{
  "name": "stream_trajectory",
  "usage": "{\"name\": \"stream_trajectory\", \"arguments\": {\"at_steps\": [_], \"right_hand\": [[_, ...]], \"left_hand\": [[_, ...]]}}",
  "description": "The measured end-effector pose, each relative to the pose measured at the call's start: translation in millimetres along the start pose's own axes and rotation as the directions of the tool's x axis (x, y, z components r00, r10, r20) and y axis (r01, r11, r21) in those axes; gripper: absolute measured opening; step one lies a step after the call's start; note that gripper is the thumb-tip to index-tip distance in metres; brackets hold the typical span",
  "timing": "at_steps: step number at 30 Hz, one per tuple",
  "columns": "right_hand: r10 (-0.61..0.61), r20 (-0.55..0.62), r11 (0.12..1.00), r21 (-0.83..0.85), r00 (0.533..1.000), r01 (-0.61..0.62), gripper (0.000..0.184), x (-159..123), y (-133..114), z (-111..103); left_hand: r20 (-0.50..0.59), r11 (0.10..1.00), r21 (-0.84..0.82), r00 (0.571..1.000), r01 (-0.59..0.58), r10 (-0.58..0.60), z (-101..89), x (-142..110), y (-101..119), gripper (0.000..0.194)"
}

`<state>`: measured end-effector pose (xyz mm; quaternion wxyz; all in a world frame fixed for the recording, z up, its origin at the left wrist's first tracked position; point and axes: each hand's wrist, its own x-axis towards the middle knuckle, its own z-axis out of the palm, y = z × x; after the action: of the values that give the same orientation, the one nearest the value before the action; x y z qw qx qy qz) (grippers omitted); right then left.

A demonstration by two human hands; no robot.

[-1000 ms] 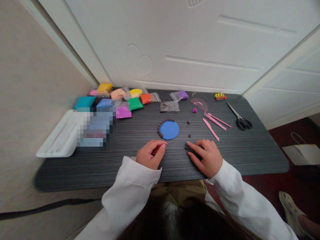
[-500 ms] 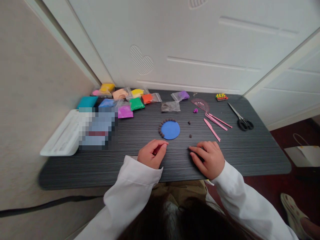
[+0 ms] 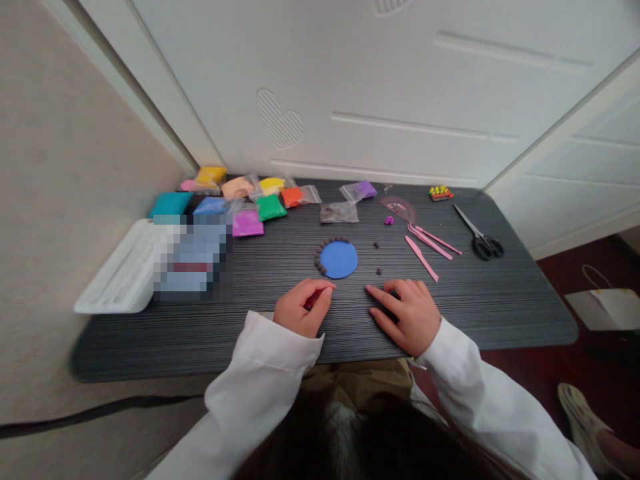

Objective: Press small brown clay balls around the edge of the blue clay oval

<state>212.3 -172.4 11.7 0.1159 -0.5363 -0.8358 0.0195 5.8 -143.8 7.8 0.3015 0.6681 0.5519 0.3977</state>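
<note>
A flat blue clay disc (image 3: 339, 259) lies at the middle of the table, with small dark brown clay lumps (image 3: 320, 251) set side by side along its left and upper rim. My left hand (image 3: 303, 307) rests just below the disc. Its thumb and forefinger are pressed together, and whatever is between them is hidden. To the right, my right hand (image 3: 407, 317) holds nothing visible, thumb and forefinger spread apart over the table. Beyond its fingertips sit two loose dark bits, one nearer (image 3: 379, 271) and one farther (image 3: 377, 245).
Bags of coloured clay (image 3: 249, 223) line the table's back left, by a white tray (image 3: 107, 280). A brown clay bag (image 3: 339, 213) lies behind the disc. Pink tools (image 3: 423, 259), a protractor (image 3: 399, 207), a purple lump (image 3: 389, 221) and black-handled scissors (image 3: 486, 247) are on the right.
My right hand has moved a little left, and its forefinger and thumb are slightly farther apart. The left hand keeps its pinch. The view has shifted slightly.
</note>
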Motion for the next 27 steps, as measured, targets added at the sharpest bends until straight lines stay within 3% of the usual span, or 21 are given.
{"name": "stream_trajectory", "arguments": {"at_steps": [3,8,12,21,24,27], "right_hand": [[0.039,-0.032,0.999,0.004,0.999,-0.039,0.034,0,1,2],[-0.023,-0.004,1.000,0.004,1.000,0.023,0.034,1,-1,1],[0.029,-0.002,1.000,0.006,1.000,-0.029,0.038,2,-1,2],[0.093,-0.127,0.992,0.093,0.988,-0.081,0.030,12,-1,11],[0.093,-0.123,0.991,0.107,0.988,-0.080,0.024,15,-3,14],[0.082,-0.147,0.989,0.133,0.986,-0.062,0.021,14,-3,15]], "left_hand": [[0.008,1.000,0.009,1.000,0.003,-0.003,-0.4,0,0,0.018],[0.014,1.000,0.013,1.000,0.005,-0.005,-0.5,0,0,0.017],[0.011,1.000,0.000,1.000,-0.003,0.003,-0.7,0,1,0.016],[0.003,0.994,-0.075,0.997,0.074,-0.074,0.4,1,0,0.015],[0.006,0.967,-0.201,0.987,0.157,-0.159,-6.3,4,0,0.015],[-0.076,0.948,-0.278,0.981,0.152,-0.180,-25.9,16,0,0.015]]}}
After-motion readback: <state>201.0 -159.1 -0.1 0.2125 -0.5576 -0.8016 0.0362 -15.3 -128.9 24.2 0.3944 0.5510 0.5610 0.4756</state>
